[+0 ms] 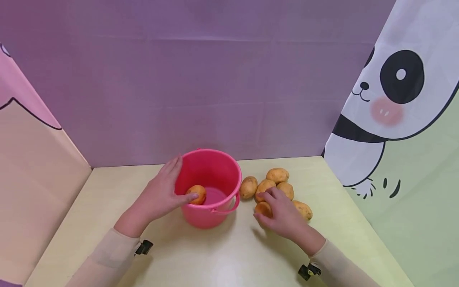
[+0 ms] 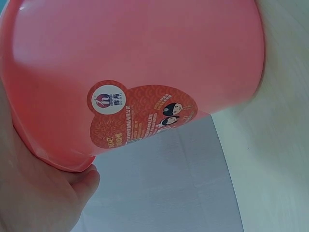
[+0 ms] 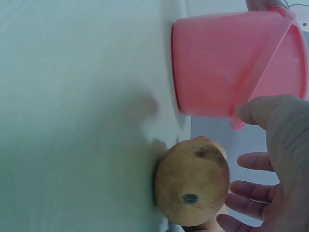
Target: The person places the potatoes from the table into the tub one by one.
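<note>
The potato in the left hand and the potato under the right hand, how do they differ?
The left hand holds its potato raised inside the rim of the pink bucket; the potato under the right hand lies on the table beside the bucket. The first stands alone and shows almost whole; the second lies at the edge of the potato pile, partly hidden by fingers. Both are tan and rounded.
</note>
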A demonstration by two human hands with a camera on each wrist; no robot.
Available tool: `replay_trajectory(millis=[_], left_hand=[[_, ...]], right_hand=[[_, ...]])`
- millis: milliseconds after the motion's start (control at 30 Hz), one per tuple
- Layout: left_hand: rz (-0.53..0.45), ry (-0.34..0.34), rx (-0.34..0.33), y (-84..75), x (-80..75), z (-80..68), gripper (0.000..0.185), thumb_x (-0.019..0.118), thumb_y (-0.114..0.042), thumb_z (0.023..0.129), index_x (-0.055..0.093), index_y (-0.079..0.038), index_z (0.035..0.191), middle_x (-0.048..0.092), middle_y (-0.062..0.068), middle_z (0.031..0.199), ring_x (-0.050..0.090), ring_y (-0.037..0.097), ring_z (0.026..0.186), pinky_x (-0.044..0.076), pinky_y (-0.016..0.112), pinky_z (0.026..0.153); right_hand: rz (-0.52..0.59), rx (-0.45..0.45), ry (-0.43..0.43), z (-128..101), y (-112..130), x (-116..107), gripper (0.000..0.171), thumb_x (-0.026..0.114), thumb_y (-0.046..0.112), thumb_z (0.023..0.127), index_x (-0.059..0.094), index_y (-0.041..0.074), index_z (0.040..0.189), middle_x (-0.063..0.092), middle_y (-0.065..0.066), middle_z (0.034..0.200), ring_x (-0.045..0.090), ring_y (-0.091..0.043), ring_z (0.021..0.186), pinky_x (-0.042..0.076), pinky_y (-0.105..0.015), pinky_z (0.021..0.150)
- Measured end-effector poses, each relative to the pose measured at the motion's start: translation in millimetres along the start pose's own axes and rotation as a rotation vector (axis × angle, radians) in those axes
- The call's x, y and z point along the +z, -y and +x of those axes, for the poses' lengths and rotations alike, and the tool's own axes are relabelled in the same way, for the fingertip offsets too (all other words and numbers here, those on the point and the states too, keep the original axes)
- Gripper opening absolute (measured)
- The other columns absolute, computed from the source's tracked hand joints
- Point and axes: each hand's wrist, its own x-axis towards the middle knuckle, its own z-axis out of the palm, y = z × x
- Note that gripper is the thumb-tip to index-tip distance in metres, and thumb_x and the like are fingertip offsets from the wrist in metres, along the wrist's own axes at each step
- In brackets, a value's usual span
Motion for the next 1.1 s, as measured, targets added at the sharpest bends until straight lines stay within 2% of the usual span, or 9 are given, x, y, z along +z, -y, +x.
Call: replay_trajectory(millis=[300,533,833,1100], left_hand=[[-0.025,-0.002,-0.014,-0.7,0.9,-2.3,0.136,0.089,-0.067,0.084,0.012,-0.007,0.178,0.017,0.018,0.183,0.023,0.048,0.163,0.062,0.067,0.095],[-0.014,-0.009,-0.001,-1.2,2.0,-1.7,0.133,0.092,-0.058,0.085,0.012,-0.006,0.178,0.017,0.019,0.183,0.023,0.049,0.163,0.061,0.069,0.097],[0.0,-0.009,0.002,-1.3,-0.6,1.4,0.135,0.089,-0.065,0.084,0.011,-0.007,0.178,0.017,0.019,0.183,0.024,0.048,0.163,0.061,0.068,0.096],[-0.018,-0.001,-0.016,-2.0,-0.6,-1.8,0.135,0.088,-0.067,0.085,0.012,-0.007,0.178,0.016,0.018,0.183,0.023,0.048,0.163,0.062,0.067,0.096]], right_hand=[[-0.03,0.04,0.008,-9.3,-1.0,13.3,0.052,0.094,0.039,0.088,0.074,0.013,0.128,0.061,-0.002,0.114,0.057,-0.021,0.099,0.054,-0.037,0.077],[-0.025,0.089,0.025,-13.4,-3.1,26.4,0.054,0.094,0.04,0.088,0.073,0.015,0.13,0.059,-0.001,0.119,0.057,-0.022,0.105,0.057,-0.04,0.081],[0.162,0.14,0.031,-15.7,-7.0,34.8,0.048,0.096,0.03,0.087,0.074,0.014,0.127,0.063,0.003,0.127,0.062,-0.021,0.118,0.059,-0.049,0.099],[0.367,0.187,0.034,-14.1,-6.2,30.5,0.043,0.093,0.027,0.091,0.075,0.012,0.128,0.065,0.005,0.131,0.064,-0.018,0.122,0.056,-0.051,0.108]])
